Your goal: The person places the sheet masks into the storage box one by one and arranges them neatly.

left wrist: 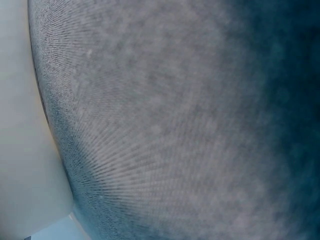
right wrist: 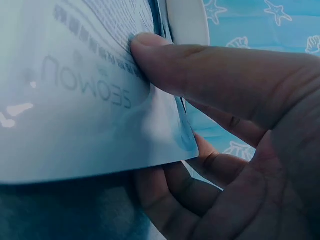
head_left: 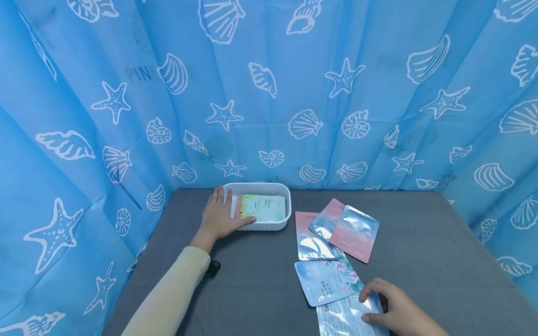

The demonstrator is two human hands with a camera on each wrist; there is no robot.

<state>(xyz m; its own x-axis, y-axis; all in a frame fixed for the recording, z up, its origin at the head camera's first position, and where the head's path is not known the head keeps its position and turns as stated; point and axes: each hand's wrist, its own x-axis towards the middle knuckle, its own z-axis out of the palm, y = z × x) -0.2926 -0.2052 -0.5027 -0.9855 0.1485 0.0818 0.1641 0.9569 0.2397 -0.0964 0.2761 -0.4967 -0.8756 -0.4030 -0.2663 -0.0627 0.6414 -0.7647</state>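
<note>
In the head view, my left hand point(head_left: 219, 217) rests on the left side of a white plastic basin point(head_left: 279, 226), fingers fairly straight and thumb across the front rim. A green-and-white sheet mask packet point(head_left: 269, 208) lies inside, over a pink-edged one. My right hand point(head_left: 392, 305) pinches the right side of a silver sheet mask packet point(head_left: 342, 319). From the right wrist, the thumb point(right wrist: 165, 65) shows on its printed face, with other fingers behind it. A blue floral packet point(head_left: 323, 282) overlaps its upper end. The left wrist view shows mostly blurred cloth beside a white surface.
Several pink-and-silver packets point(head_left: 355, 233) overlap right of the basin, above the floral one. The grey cloth-covered table point(head_left: 252, 289) ends at a blue shell-patterned curtain point(head_left: 269, 93) behind and at the sides. A small black object point(head_left: 213, 268) is beside the left sleeve.
</note>
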